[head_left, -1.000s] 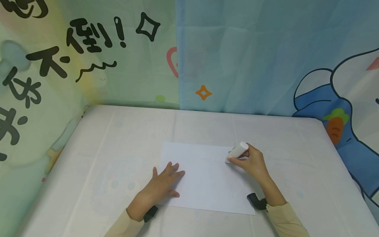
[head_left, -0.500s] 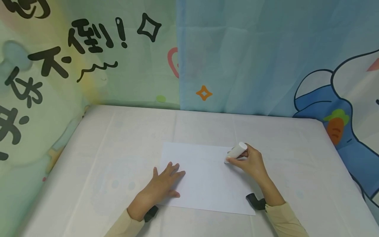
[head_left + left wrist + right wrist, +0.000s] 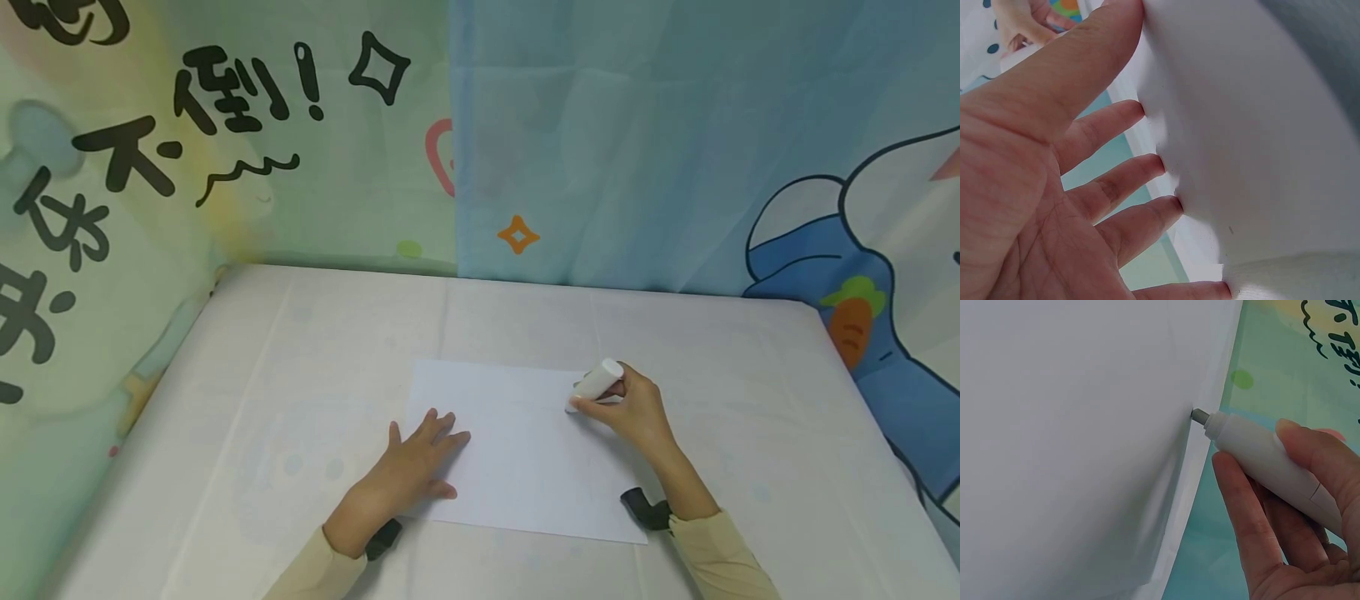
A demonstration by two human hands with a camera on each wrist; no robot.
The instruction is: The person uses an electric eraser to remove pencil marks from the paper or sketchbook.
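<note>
A white sheet of paper [image 3: 517,467] lies flat on the table. My left hand [image 3: 412,462] rests on its left side with fingers spread; in the left wrist view the fingertips [image 3: 1169,205] press on the paper. Near the sheet's upper right, my right hand [image 3: 637,408] grips a thick white electric eraser [image 3: 597,381] between thumb and fingers. The eraser leans, its back end up to the right. Its narrow grey tip, seen in the right wrist view beyond the white barrel [image 3: 1266,453], meets the paper. A faint line [image 3: 1171,331] shows on the sheet there.
The white-covered table [image 3: 315,333] extends around the sheet. Printed cloth hangs behind and at the left, with a blue panel [image 3: 637,167] at the back. Black wrist mounts stick out beside each wrist, the right one [image 3: 645,510] over the paper's lower right corner.
My right hand has slid the electric eraser slightly left along the paper, its tip staying down. The left hand keeps its place on the sheet.
</note>
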